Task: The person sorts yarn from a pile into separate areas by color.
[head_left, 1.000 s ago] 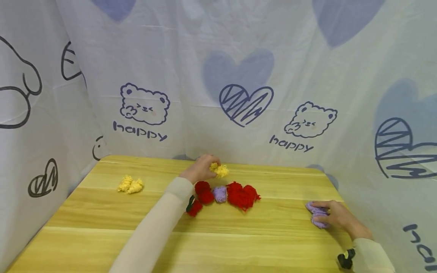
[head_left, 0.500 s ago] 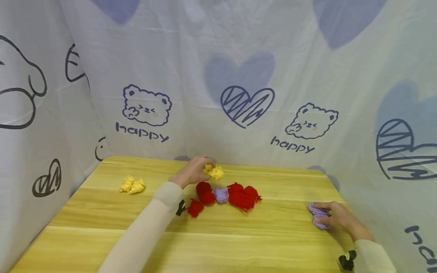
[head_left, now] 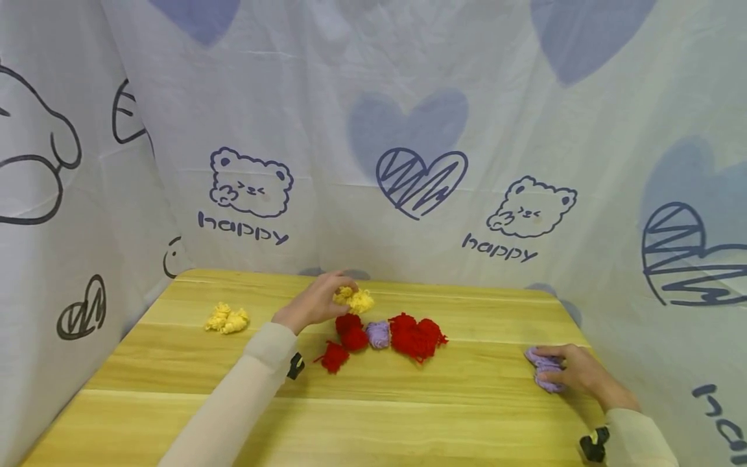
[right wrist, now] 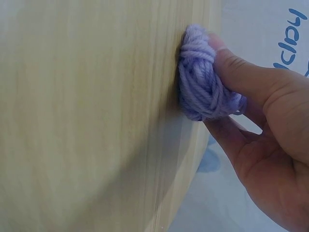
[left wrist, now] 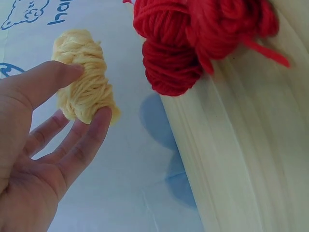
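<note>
Across the worktop [head_left: 408,421], left fingers [left wrist: 83,147] pinch yellow yarn [head_left: 360,301] at twelve o'clock, right fingers [right wrist: 244,75] grip purple yarn [head_left: 549,380] at three: likely light, squashy, best held mid-bundle.

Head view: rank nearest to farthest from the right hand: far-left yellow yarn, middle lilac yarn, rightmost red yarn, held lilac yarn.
1. Held lilac yarn: in the right hand.
2. Rightmost red yarn: row's right end.
3. Middle lilac yarn: left of it.
4. Far-left yellow yarn: left side.
</note>
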`<state>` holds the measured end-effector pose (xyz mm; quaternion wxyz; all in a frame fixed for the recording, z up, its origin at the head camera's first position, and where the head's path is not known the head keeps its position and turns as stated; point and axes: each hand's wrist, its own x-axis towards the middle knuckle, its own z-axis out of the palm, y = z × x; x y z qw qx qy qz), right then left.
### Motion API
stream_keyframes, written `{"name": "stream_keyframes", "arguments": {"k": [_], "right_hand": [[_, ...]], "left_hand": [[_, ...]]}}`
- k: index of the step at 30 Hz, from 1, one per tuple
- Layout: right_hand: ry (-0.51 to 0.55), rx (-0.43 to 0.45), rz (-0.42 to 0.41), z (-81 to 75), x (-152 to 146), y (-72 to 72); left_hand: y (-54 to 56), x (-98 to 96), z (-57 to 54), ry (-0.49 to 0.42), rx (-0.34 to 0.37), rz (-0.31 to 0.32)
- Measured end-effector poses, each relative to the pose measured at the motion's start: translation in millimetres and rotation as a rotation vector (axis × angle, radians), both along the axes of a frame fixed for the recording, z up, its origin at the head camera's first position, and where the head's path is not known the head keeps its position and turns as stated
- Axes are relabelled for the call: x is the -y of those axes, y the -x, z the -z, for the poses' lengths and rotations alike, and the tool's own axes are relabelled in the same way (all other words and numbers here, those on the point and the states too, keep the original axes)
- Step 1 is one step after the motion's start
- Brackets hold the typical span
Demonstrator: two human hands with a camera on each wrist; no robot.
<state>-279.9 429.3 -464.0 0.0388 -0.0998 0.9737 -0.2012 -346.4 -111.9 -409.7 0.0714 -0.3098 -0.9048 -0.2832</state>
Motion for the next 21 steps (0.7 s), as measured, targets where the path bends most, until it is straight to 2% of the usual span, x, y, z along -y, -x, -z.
{"name": "stream_keyframes", "arguments": {"k": [13,21], "right_hand": [[-0.01,-0.042,-0.05,3.8,-4,-1.2],[-0.016,-0.041,-0.036,4.9,-5,0.3]], "left_hand": [[-13.7,20.3,4.3,-0.014,-0.07,0.001],[-20.2,32.8,7.7,-0.036,-0.063,-0.001]]}}
